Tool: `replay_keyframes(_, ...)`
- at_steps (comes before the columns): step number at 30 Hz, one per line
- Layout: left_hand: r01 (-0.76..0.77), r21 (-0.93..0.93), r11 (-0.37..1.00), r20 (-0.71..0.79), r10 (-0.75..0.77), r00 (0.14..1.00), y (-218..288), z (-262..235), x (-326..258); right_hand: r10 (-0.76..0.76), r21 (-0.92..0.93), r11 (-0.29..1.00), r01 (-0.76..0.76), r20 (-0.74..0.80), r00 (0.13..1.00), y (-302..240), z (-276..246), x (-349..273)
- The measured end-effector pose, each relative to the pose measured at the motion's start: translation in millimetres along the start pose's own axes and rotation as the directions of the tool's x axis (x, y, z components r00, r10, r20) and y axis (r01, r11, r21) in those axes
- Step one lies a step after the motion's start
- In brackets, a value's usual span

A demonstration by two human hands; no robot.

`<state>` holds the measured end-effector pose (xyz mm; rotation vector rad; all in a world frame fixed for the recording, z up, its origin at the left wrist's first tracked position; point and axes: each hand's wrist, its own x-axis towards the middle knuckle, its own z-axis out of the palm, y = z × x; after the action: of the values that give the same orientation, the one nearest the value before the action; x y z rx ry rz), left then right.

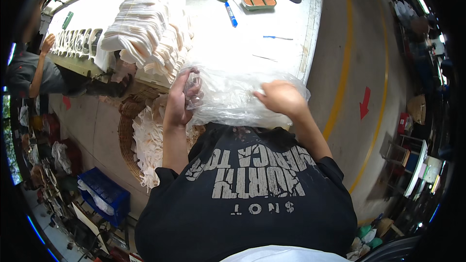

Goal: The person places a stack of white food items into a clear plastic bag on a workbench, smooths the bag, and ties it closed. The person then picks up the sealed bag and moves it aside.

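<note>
Clear plastic film (228, 99) lies at twelve o'clock from the torso, by the white table (228, 51). The left hand (183, 98) curls at its nine o'clock end, grip uncertain; the right hand (284, 98) pinches toward three. Spreading the film seems in hand; next likely calls for a steady hold. Count: one film bundle, layers uncountable; one blue marker (231, 15).

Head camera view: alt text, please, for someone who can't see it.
A person's left hand and right hand handle crumpled clear plastic by a white table. Stacked pale pieces lie to the left; a wicker basket stands below.
</note>
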<state>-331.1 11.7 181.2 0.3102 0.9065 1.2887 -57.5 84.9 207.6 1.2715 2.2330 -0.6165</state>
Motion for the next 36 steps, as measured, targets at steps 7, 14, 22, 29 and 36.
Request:
replay_keyframes(7,-0.049,0.417,0.907,-0.198,0.143,0.970,1.0,1.6,7.8,-0.138,-0.027,0.990,0.141,0.071,0.988,0.1,74.2,104.2)
replay_keyframes(14,-0.190,0.975,-0.116,0.205,0.803,0.560,-3.7,24.7,-6.9,0.128,0.263,0.946,-0.188,0.229,0.965,4.9,49.1,68.9)
replay_keyframes(22,-0.361,0.878,-0.313,0.429,0.186,0.884,-112.1,-20.9,73.1,0.024,0.264,0.964,-0.026,0.009,1.000,-5.0,117.5,111.0)
replay_keyframes(29,0.047,0.873,-0.485,-0.047,0.014,0.999,-103.8,-68.9,113.7,-0.006,-0.049,0.998,0.026,0.378,0.926,37.8,119.4,115.8)
replay_keyframes(36,-0.163,0.745,-0.647,0.250,0.043,0.967,-107.9,-49.9,115.1,-0.287,0.159,0.940,0.302,-0.112,0.952,-3.7,97.7,109.4)
